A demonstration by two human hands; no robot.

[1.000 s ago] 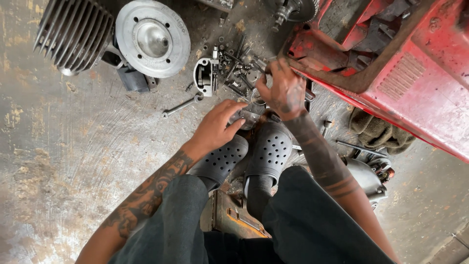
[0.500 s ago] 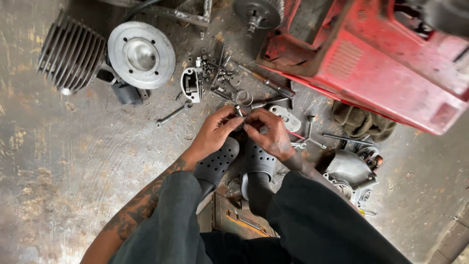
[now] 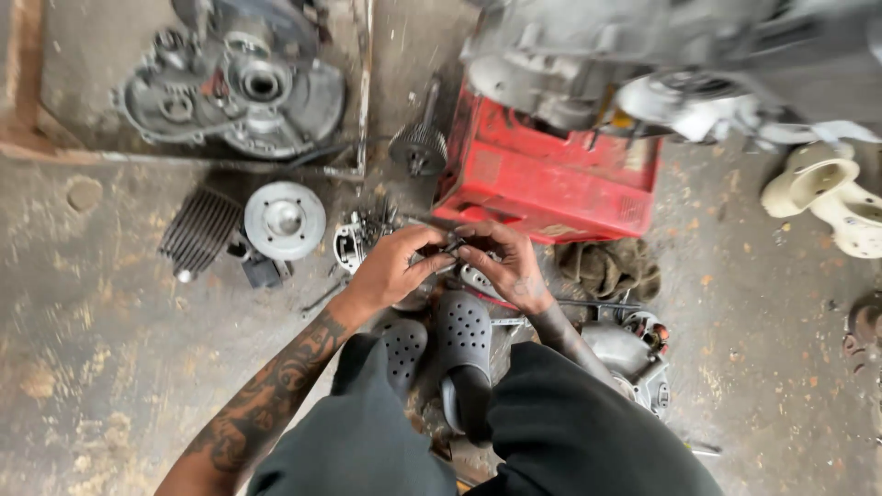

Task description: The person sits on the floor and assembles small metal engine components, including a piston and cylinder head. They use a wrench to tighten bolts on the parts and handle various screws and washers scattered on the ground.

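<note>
View from above of a person crouched on a stained concrete floor [image 3: 101, 367]. At far left lies a finned engine cylinder [image 3: 200, 230], beside it a round cylinder head [image 3: 284, 219]; behind them sits a grey crankcase cover [image 3: 241, 92]. The left hand [image 3: 390, 269] and right hand [image 3: 503, 264] meet above a pair of dark perforated clogs [image 3: 450, 344], fingertips pinched together on a small dark metal part [image 3: 451, 246] held between both hands; its exact form cannot be told. Loose small hardware [image 3: 367, 230] lies just beside the left hand. Behind the hands stands a red machine housing [image 3: 551, 179], with a crumpled rag [image 3: 606, 266] to its right and a cream funnel-shaped casting [image 3: 827, 197] at far right.
</note>
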